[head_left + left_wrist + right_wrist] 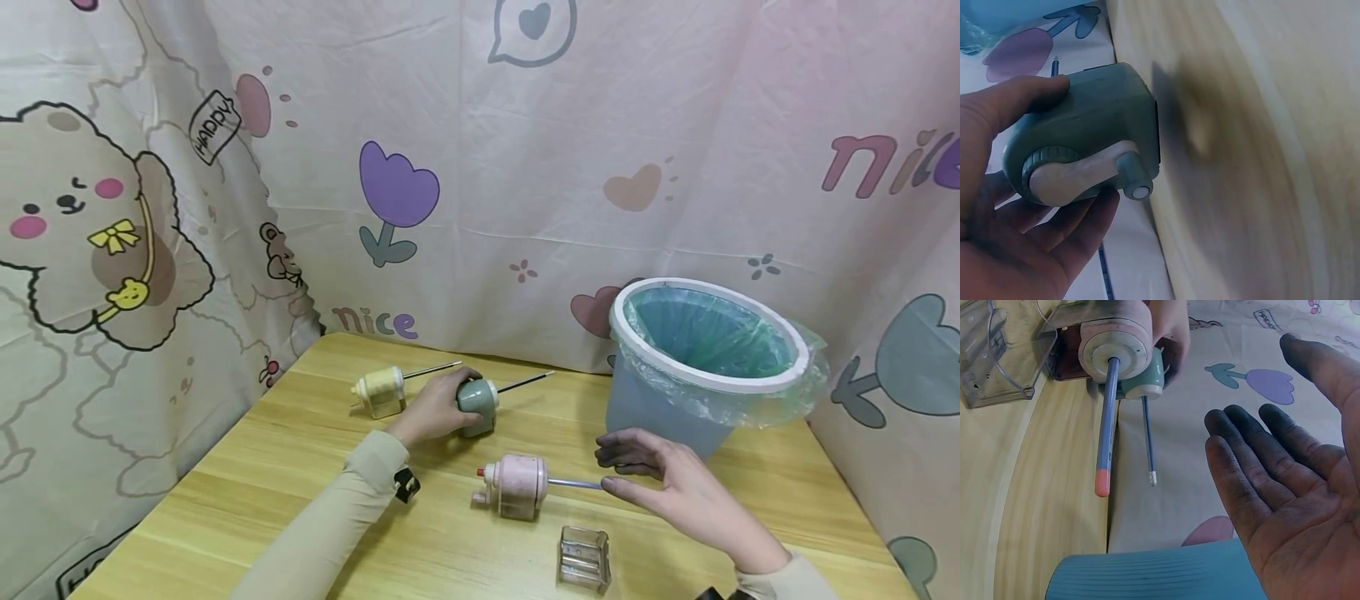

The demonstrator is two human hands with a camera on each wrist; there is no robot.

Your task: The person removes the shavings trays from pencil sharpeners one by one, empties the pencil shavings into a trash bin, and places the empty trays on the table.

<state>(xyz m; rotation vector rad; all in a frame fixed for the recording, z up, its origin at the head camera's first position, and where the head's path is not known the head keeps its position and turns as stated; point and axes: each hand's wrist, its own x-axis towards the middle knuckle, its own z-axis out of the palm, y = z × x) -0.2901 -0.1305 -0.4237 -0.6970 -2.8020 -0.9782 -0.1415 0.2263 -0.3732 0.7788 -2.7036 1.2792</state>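
My left hand point(437, 408) grips a green crank pencil sharpener point(477, 395) from its crank side. A pencil point(525, 382) juts from its front toward the right. In the left wrist view, thumb and fingers lie on opposite sides of the body, and its pale crank arm point(1082, 176) faces the camera. Just right of a pink pencil sharpener point(520, 487), my right hand point(678, 483) holds nothing, fingers extended and thumb apart, with dark smudges on them. A blue pencil point(1107, 419) with a reddish end sticks out of the pink sharpener, apart from the palm.
A yellow pencil sharpener point(382, 392) with a pencil in it stands at the back left. Nearer the front lies a clear plastic drawer point(584, 560). At the back right stands a blue bin point(660, 408) with a green liner. Patterned cloth hangs behind the wooden table point(247, 492).
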